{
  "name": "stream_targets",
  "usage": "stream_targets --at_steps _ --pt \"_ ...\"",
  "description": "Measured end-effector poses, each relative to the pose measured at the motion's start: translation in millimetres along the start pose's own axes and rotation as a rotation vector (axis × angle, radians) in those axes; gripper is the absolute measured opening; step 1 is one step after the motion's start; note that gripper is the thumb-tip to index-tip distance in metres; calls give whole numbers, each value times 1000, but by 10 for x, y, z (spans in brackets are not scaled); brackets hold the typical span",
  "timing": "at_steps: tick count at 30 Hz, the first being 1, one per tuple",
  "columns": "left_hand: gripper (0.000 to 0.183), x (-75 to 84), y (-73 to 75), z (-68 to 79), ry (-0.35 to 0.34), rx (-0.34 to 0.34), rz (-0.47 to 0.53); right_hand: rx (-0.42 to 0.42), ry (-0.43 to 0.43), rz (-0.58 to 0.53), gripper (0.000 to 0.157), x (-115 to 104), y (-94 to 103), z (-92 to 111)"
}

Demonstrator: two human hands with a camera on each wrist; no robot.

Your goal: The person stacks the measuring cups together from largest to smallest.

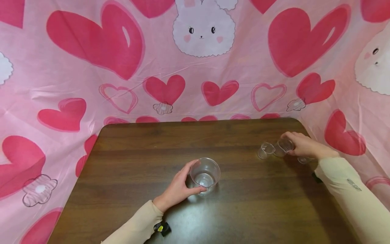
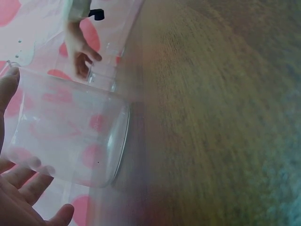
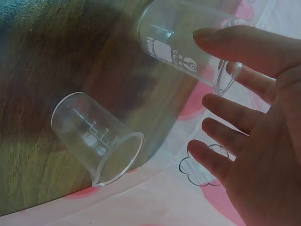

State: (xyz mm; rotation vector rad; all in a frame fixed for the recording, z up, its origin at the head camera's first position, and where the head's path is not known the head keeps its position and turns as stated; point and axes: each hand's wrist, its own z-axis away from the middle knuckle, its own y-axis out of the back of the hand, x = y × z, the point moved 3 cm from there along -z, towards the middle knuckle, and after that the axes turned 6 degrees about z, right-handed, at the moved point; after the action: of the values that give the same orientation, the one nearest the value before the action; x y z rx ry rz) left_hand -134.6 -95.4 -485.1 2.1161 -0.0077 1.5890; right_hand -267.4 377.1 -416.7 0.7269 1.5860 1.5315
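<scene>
A large clear glass beaker (image 1: 210, 169) stands upright mid-table, and my left hand (image 1: 178, 186) holds it from the left, thumb at the near side and fingers round the far side. The left wrist view shows its wall (image 2: 70, 127) between the thumb and the fingers. Over at the right back, my right hand (image 1: 301, 145) pinches a smaller beaker (image 1: 284, 145) near its rim. White print reading 100 ml marks this beaker (image 3: 162, 28) in the right wrist view. Just left of it stands a similar small beaker (image 1: 266, 151).
Another small clear glass vessel (image 1: 303, 160) stands partly hidden beneath my right wrist. The brown wooden table (image 1: 128, 176) ends at a pink cloth (image 1: 237, 67) with hearts and rabbits, hanging behind and at both sides.
</scene>
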Motion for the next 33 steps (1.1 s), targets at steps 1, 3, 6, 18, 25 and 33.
stream_targets --at_steps 1,3,6,18,25,33 --pt "91 1 -1 -1 0 0 1 -1 -5 -9 57 9 -5 6" --pt "91 0 -1 -1 2 -3 5 3 -9 -15 57 23 0 18" --pt "91 4 8 -8 3 -10 10 10 -9 -16 57 23 35 35" --pt "91 34 51 -10 7 -15 13 -11 -81 -62 56 -59 191 96" --pt "91 28 50 -8 29 -30 25 -40 -128 -108 58 -103 277 123" --pt "90 62 57 -5 2 -12 19 -54 -150 -113 61 -70 304 130"
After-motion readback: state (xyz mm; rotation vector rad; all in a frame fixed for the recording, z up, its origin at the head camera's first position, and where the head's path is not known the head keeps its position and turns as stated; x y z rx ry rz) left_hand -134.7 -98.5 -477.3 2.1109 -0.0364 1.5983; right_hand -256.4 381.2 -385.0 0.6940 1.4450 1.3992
